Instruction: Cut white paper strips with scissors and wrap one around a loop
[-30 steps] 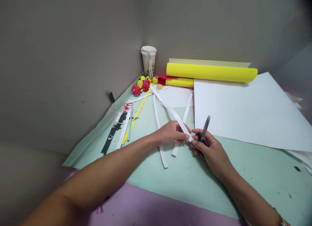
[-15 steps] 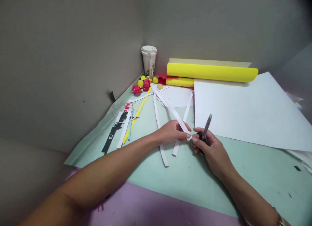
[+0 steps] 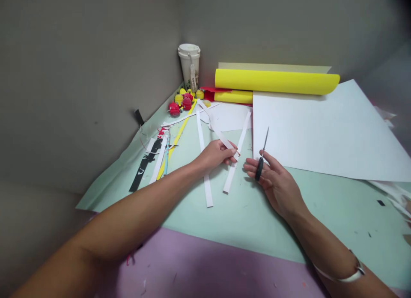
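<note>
Between the thumb and fingers of my left hand point(image 3: 220, 154) is the near end of a white paper strip point(image 3: 218, 133), which slants away toward the back left. My right hand point(image 3: 279, 182) is turned partly palm up, a pair of scissors point(image 3: 260, 167) hooked on its fingers with the blades pointing up and away. Two more white strips lie on the green sheet: one strip point(image 3: 208, 191) passes under my left wrist, the other strip point(image 3: 229, 178) lies just beneath my left fingertips. A gap separates my two hands.
A large white sheet point(image 3: 314, 135) covers the right side, with a yellow roll point(image 3: 276, 81) behind it. At the back stand a lidded cup point(image 3: 189, 67) and several red and yellow balls point(image 3: 174, 108). Black scraps point(image 3: 141, 169) and a yellow strip point(image 3: 180, 135) lie left.
My left hand has drawn left, away from my right hand, still pinching the strip. The right hand's fingers have opened out and the scissors have swung in them. The whole view has shifted slightly.
</note>
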Motion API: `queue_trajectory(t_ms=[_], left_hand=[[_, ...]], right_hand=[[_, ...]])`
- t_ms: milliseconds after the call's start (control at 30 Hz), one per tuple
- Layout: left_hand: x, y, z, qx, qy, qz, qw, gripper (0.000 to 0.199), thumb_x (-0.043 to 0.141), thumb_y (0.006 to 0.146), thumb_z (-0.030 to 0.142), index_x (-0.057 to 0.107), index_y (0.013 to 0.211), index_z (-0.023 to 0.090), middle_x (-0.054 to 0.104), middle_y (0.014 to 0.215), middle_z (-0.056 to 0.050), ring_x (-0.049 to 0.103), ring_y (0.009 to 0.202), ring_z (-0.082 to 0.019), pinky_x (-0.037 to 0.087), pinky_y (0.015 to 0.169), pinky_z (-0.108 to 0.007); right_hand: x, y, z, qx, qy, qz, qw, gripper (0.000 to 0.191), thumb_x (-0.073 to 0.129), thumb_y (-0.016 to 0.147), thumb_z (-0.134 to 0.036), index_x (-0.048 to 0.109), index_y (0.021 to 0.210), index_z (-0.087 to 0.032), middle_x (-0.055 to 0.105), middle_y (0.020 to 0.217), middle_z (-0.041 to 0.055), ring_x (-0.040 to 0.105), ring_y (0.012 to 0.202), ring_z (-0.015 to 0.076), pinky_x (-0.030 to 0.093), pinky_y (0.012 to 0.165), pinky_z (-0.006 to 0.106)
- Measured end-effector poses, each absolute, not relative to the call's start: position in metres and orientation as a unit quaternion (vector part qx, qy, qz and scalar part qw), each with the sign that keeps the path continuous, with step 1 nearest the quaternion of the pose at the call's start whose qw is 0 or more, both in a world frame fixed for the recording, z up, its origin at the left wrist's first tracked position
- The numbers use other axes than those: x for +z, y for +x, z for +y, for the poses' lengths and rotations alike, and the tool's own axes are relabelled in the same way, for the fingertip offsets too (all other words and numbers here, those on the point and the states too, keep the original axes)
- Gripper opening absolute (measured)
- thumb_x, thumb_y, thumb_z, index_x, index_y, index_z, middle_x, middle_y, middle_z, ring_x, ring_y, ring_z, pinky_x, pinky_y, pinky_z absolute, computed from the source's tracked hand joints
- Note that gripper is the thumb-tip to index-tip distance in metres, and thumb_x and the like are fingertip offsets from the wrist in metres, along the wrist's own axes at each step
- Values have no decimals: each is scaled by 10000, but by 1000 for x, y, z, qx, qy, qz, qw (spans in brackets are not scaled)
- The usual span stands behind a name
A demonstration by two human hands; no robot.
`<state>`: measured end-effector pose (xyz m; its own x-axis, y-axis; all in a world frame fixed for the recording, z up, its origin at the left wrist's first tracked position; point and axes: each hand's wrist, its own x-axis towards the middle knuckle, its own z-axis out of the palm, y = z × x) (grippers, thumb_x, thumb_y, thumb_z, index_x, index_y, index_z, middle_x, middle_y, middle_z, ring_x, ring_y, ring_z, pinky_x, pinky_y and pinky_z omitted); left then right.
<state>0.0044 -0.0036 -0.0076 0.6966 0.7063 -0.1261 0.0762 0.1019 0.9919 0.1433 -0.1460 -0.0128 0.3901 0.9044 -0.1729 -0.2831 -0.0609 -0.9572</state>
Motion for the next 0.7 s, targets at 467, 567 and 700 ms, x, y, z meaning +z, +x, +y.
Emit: queue_trajectory(t_ms=[467, 567, 700], left_hand=[[-9, 5, -3, 244, 601, 303, 698, 163, 645, 756, 80, 592, 908, 110, 639, 698, -15, 581, 612, -84, 447, 651, -233], [-7, 4, -3, 250, 586, 300, 711, 160, 650, 755, 74, 594, 902, 109, 634, 692, -4, 598, 628, -86, 467, 691, -245], [-5, 4, -4, 253, 556, 303, 732, 158, 651, 766, 62, 586, 904, 106, 639, 701, -2, 614, 633, -81, 489, 724, -252]], right_hand=[[-3, 138, -152, 333, -700, -410, 482, 552, 633, 793, -446, 556, 1304, -250, 706, 1015, 61, 666, 826, 213, 531, 620, 322], [-6, 142, -154, 283, -715, -462, 442, 515, 623, 801, -407, 582, 1291, -253, 703, 1001, 43, 652, 827, 199, 511, 776, 357], [-5, 147, -156, 233, -726, -517, 389, 491, 587, 818, -355, 582, 1297, -247, 696, 979, 40, 627, 812, 193, 496, 789, 346]])
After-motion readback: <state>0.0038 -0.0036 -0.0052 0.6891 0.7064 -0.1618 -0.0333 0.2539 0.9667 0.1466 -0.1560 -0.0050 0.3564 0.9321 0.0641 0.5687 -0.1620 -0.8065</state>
